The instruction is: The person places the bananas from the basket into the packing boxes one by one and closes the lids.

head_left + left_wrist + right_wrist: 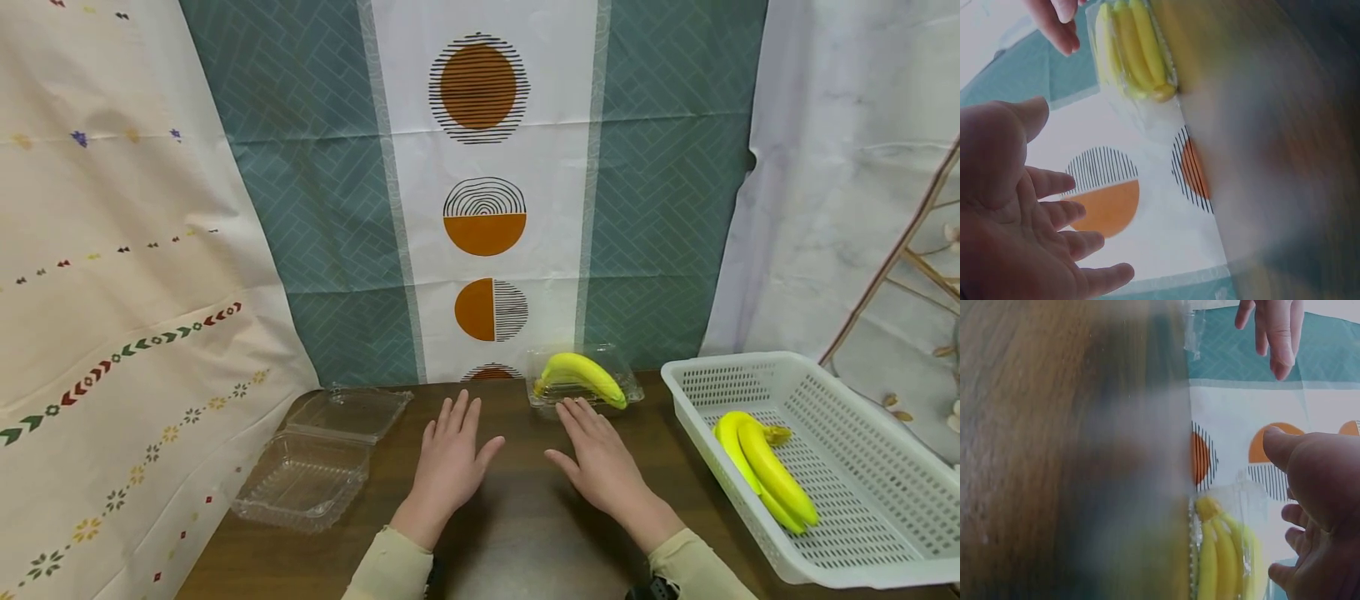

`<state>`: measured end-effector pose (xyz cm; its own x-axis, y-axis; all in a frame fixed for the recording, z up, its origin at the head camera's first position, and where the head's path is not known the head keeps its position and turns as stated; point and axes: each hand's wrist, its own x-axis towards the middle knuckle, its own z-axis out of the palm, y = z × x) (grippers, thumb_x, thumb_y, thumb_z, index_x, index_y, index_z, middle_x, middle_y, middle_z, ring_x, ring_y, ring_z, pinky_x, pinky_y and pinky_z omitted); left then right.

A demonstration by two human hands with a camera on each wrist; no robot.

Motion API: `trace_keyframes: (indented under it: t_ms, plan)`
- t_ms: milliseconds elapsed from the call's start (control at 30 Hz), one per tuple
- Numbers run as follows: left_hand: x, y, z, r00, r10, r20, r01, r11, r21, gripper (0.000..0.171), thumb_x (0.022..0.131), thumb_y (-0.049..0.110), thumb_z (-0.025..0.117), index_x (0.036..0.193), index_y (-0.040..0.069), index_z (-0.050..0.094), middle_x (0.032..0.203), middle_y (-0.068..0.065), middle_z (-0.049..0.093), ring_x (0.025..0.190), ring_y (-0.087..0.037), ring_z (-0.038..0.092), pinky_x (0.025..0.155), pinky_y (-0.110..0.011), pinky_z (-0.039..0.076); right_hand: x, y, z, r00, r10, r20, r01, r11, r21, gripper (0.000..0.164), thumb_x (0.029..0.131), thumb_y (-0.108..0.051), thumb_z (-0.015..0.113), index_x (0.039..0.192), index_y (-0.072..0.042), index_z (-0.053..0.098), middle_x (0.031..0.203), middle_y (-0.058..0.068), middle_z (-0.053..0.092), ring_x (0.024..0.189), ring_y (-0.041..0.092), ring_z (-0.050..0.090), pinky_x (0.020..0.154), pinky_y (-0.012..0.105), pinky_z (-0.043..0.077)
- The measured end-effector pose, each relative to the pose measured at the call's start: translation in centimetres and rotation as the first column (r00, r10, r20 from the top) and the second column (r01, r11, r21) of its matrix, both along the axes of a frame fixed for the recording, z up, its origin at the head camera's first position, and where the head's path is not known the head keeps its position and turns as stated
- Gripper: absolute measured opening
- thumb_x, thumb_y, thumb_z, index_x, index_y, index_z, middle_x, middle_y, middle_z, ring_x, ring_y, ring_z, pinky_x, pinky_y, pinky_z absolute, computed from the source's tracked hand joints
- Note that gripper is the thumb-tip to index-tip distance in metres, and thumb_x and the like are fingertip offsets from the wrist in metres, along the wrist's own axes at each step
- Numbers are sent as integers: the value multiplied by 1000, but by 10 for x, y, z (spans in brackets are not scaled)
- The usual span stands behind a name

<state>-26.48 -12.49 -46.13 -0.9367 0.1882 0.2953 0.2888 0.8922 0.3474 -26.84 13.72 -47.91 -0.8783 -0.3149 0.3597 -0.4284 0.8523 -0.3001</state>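
Observation:
My left hand (pixel 450 458) is held out flat above the table, fingers straight and thumb spread, with nothing in it. Likewise bare, my right hand (pixel 602 462) reaches forward with straight fingers. Its fingertips appear just in front of a clear plastic container (pixel 537 398) at the table's back edge; whether they touch it I cannot tell. A bunch of yellow bananas (pixel 581 372) sits in that container, and the left wrist view shows the bananas (pixel 1129 50) side by side behind clear plastic. Whether its lid is fastened is unclear.
On the left, an open clear clamshell container (pixel 303 479) lies with its lid folded back. To the right stands a white perforated basket (pixel 862 508) holding more bananas (pixel 765 471). Patterned cloth (pixel 322 192) hangs behind the brown wooden table (pixel 517 542).

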Motion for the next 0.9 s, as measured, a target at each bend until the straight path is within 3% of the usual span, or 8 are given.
trace_keyframes:
  t_ms: [400,900]
  plan:
    - [-3,-34,1,999,43,-4,-43,999,19,81,110,52,65,171,5,40,179,-19,28,166,-46,19,127,-74,23,1,-18,-2,998,62,-7,-62,998,18,78,106,-39,77,166,1,46,171,23,43,162,44,31,126,67,31]
    - [0,-70,5,995,104,-8,-104,994,-26,81,110,50,67,169,1,41,177,-23,32,165,-49,21,125,-78,21,4,-48,-1,989,150,-2,-150,987,49,78,108,-43,73,167,0,45,172,21,42,162,42,33,128,64,31]
